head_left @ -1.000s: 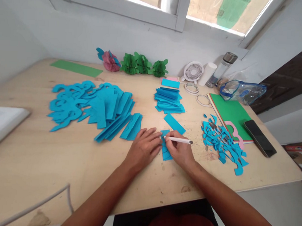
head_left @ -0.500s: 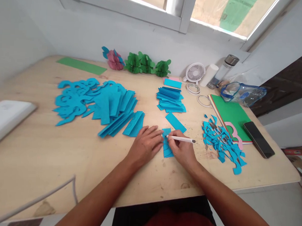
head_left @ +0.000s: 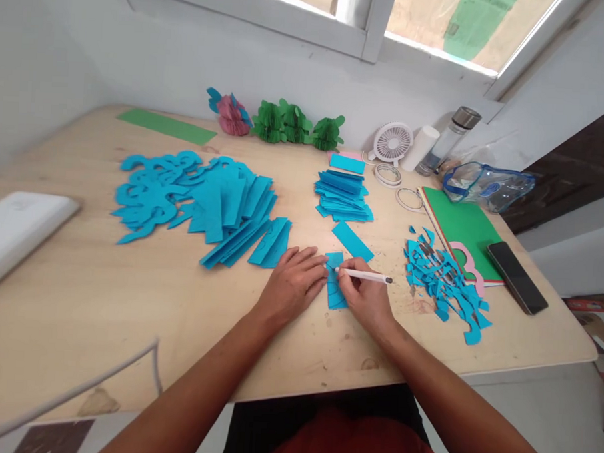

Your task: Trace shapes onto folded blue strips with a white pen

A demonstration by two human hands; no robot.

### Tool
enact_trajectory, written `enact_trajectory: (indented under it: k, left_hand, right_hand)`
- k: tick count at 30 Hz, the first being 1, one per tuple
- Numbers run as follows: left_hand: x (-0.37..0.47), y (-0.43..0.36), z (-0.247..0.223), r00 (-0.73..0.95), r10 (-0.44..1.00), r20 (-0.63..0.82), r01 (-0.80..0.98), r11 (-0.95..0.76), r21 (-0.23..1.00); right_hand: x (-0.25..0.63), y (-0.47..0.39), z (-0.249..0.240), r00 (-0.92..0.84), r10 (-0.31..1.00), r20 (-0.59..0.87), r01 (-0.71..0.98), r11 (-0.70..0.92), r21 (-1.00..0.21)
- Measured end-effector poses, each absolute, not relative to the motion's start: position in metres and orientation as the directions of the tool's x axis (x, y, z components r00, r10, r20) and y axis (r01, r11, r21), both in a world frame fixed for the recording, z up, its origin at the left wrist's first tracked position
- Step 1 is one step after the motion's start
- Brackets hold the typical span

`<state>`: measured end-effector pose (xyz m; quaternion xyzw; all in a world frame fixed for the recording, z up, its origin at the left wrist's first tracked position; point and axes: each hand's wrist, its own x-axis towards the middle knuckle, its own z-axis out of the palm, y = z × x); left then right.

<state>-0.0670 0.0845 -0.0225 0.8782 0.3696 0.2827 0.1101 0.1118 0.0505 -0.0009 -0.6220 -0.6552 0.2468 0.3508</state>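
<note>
My right hand [head_left: 366, 293] is closed around a white pen [head_left: 364, 274], its tip on a small blue paper piece [head_left: 335, 296] that bears drawn lines. Flat beside that paper, my left hand [head_left: 295, 279] rests with fingers stretched out, their tips at its left edge. A blue strip [head_left: 352, 241] lies just above the paper. Further back is a stack of folded blue paper [head_left: 343, 195]. Left of my left hand are folded blue pieces [head_left: 237, 207] and curly blue cut-outs [head_left: 156, 190].
Blue scraps [head_left: 444, 279], a green sheet [head_left: 464, 230] and a phone [head_left: 517, 277] lie at the right. Along the wall stand green paper figures [head_left: 296, 123], a small fan [head_left: 392, 143] and a bottle [head_left: 448, 141]. A white device [head_left: 24, 231] sits at the left.
The whole view has shifted slightly. The pen tip and my right hand have moved very little on the paper, and my left hand stays in place.
</note>
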Motion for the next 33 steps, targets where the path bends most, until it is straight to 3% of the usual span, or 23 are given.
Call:
enact_trajectory:
  k: [33]
  left_hand:
    - [-0.0671,0.0862,-0.0279,0.576,0.695,0.429,0.576,-0.718,0.390]
  right_hand:
    - [0.1122,0.0495,-0.0014,0.050,0.987,0.154,0.652,0.084,-0.754]
